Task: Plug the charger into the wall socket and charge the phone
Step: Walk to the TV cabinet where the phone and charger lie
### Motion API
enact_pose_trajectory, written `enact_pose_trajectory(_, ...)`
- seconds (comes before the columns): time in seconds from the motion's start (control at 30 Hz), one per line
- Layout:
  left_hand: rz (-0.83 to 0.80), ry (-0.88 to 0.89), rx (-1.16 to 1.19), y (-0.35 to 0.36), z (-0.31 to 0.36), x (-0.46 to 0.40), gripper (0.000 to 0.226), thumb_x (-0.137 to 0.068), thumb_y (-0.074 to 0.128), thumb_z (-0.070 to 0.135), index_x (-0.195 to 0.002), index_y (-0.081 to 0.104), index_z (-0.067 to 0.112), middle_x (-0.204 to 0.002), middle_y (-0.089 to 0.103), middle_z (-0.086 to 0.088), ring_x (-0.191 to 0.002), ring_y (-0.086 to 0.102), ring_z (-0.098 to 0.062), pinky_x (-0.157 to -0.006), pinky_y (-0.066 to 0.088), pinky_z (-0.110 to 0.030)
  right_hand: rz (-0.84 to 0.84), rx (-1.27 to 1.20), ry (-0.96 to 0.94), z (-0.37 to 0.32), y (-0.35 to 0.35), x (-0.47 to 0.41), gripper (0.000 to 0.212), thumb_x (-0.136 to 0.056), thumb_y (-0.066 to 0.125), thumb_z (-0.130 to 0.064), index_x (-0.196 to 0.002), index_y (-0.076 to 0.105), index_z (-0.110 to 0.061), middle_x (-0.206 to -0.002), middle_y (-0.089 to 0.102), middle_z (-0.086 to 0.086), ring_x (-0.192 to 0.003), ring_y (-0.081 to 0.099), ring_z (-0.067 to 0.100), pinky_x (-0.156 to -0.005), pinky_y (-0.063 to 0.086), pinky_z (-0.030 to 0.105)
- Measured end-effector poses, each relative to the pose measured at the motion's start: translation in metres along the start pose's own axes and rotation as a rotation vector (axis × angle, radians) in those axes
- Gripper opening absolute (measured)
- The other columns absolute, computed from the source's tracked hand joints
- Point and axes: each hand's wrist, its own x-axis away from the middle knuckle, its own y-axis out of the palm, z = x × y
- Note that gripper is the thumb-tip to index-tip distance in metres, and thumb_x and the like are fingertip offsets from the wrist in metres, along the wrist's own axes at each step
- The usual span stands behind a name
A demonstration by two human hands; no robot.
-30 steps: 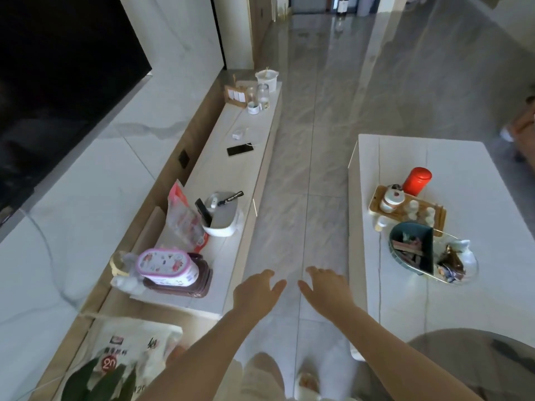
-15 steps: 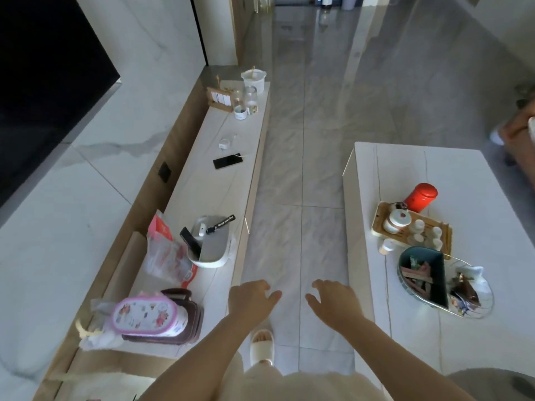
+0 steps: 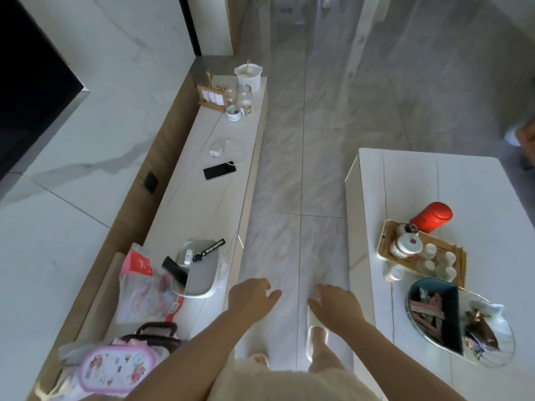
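A black phone (image 3: pixel 219 170) lies flat on the long white TV cabinet (image 3: pixel 202 209) at the left. Just beyond it sits a small white charger (image 3: pixel 216 150) with a thin white cable (image 3: pixel 240 153) curving to the phone's end. A dark wall socket (image 3: pixel 151 182) is set in the wooden strip behind the cabinet, level with the phone. My left hand (image 3: pixel 250 296) and my right hand (image 3: pixel 337 303) hover empty over the grey floor, fingers apart, well short of the phone.
A grey tray (image 3: pixel 199 280) with a remote and key strap, snack bags and a floral box (image 3: pixel 115 369) crowd the cabinet's near end. Jars and a white pot (image 3: pixel 248 75) stand at its far end. A white coffee table (image 3: pixel 463 198) with a tea set (image 3: pixel 419 253) flanks the right of the aisle.
I have walked forward along the aisle; the cabinet, phone and charger are closer. Both hands stay empty and spread in front of me.
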Motion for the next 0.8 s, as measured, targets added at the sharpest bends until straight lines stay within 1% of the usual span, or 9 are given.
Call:
enact_pose_trajectory(0.13,0.028,-0.046,-0.01,-0.01,0.028,-0.038,0.05,-0.085,0.044,0.061,-0.116,0.061,0.025,-0.114,0.068,0.007,-0.107,0.062,-0.014,-0.09,0.044,-0.027,-0.027,0.036,-0.083,0.031,-0.029,-0.046,0.038,-0.092,0.036,-0.043,-0.111,0.054,-0.016,-0.106,0.066,0.002,-0.099,0.062,0.021,-0.088,0.044,0.034)
enact_pose_trajectory(0.3,0.07,-0.059,-0.077,-0.028,0.076,-0.089,0.049,-0.086,0.042,0.06,-0.118,0.06,0.027,-0.116,0.068,0.008,-0.109,0.061,-0.012,-0.095,0.038,-0.028,-0.045,0.049,-0.157,0.073,-0.075,-0.102,0.042,-0.094,0.036,-0.043,-0.122,0.049,-0.016,-0.117,0.063,0.003,-0.108,0.059,0.021,-0.095,0.042,0.035)
enact_pose_trajectory(0.43,0.107,-0.07,-0.106,-0.038,0.108,-0.116,0.048,-0.087,0.042,0.058,-0.118,0.061,0.026,-0.114,0.07,0.007,-0.106,0.063,-0.012,-0.096,0.039,-0.029,-0.08,0.081,-0.181,0.098,-0.101,-0.137,0.04,-0.094,0.036,-0.042,-0.12,0.049,-0.015,-0.116,0.063,0.005,-0.107,0.059,0.023,-0.094,0.043,0.035)
enact_pose_trajectory(0.6,0.074,-0.139,-0.14,-0.049,0.125,-0.137,0.046,-0.088,0.041,0.056,-0.112,0.063,0.023,-0.108,0.071,0.004,-0.103,0.064,-0.015,-0.092,0.038,-0.029,-0.125,0.064,-0.192,0.114,-0.113,-0.164,0.039,-0.093,0.037,-0.042,-0.118,0.05,-0.016,-0.115,0.063,0.005,-0.108,0.059,0.024,-0.093,0.044,0.035)
enact_pose_trajectory(0.7,0.03,-0.165,-0.148,-0.057,0.126,-0.156,0.048,-0.088,0.038,0.058,-0.114,0.061,0.024,-0.113,0.069,0.003,-0.104,0.063,-0.017,-0.093,0.039,-0.031,-0.139,0.054,-0.206,0.118,-0.119,-0.184,0.041,-0.094,0.036,-0.043,-0.121,0.049,-0.016,-0.118,0.063,0.005,-0.11,0.058,0.023,-0.095,0.045,0.035)
enact_pose_trajectory(0.8,0.01,-0.163,-0.154,-0.066,0.128,-0.18,0.049,-0.089,0.036,0.059,-0.114,0.061,0.024,-0.114,0.068,0.004,-0.104,0.063,-0.017,-0.092,0.04,-0.031,-0.136,0.052,-0.193,0.118,-0.13,-0.208,0.043,-0.094,0.035,-0.044,-0.126,0.047,-0.016,-0.124,0.06,0.004,-0.115,0.056,0.021,-0.1,0.043,0.036)
